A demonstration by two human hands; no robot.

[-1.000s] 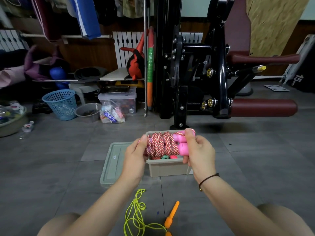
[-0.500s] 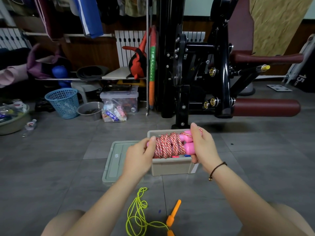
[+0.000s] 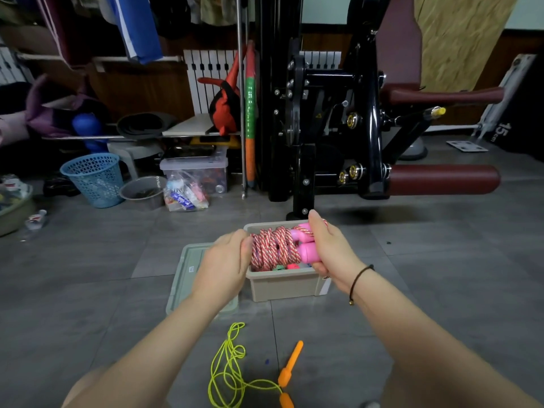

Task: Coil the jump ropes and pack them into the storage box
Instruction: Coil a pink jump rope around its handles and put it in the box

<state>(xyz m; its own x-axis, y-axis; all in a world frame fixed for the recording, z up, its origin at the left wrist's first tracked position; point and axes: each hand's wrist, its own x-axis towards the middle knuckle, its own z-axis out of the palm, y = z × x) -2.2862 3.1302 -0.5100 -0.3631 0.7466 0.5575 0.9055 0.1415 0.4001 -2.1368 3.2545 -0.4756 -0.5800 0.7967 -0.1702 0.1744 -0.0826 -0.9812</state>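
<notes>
A pink-handled jump rope [image 3: 275, 248] with red-and-white cord wound around its handles is held over the open beige storage box [image 3: 284, 285]. My left hand [image 3: 225, 265] grips its left end. My right hand [image 3: 331, 248] grips the pink handles at its right end. The bundle sits at the level of the box's rim, partly inside. Bits of green and red show in the box beneath it. A loose yellow-green rope [image 3: 232, 369] with orange handles [image 3: 290, 366] lies on the floor in front of the box.
The box's pale green lid [image 3: 188, 275] lies flat on the floor to its left. A black gym machine [image 3: 338, 119] with maroon pads stands just behind the box. A blue basket [image 3: 94, 178], a bowl and a clear container [image 3: 195, 175] stand at the back left.
Both hands have lowered the wound pink rope a little towards the box opening, and the bundle now sits at the box's rim. The grip is unchanged.
</notes>
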